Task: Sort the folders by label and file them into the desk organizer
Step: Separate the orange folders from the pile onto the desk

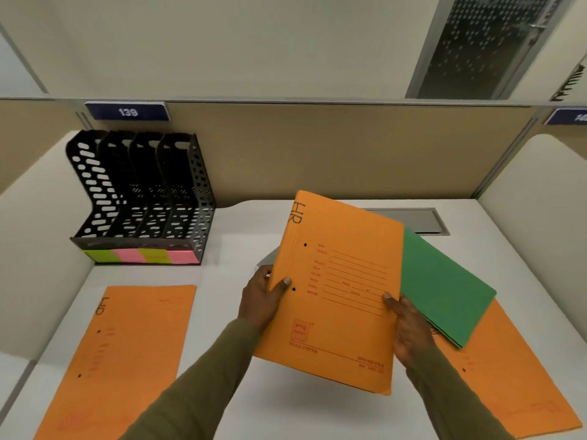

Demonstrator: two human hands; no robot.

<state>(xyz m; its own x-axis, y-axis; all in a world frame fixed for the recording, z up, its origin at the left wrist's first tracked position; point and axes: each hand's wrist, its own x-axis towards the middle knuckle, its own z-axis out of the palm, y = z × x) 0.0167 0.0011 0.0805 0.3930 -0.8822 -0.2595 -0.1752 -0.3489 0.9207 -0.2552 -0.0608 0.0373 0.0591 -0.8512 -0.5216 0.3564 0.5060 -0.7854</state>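
Centrally, a person in olive-green sleeves holds an orange card folder (336, 290) lifted off a white desk (235, 236). Its long axis runs from near the viewer away and slightly leftward, with the spine along the left edge and a handwritten "HR" label at the far top corner. Its matte cover carries red printed form lines and two punched holes by the spine. The left hand (260, 300) clasps the spine edge, thumb on the cover; the right hand (409, 328) clasps the opposite edge, thumb likewise on top.

Just right of it, a green folder (444, 287) lies angled on the desk, overlapping another orange folder (514, 376) beneath. At the near left, a second HR-labelled orange folder (127, 354) lies flat, its long axis also running away from the viewer.

At the far left stands a black perforated desk organizer (139, 192) with four upright slots, its front base edged with sticky labels (143, 256) alternating green and pink. A tan fabric partition (317, 147) backs the desk, bearing a blue plate reading 139 (127, 112).
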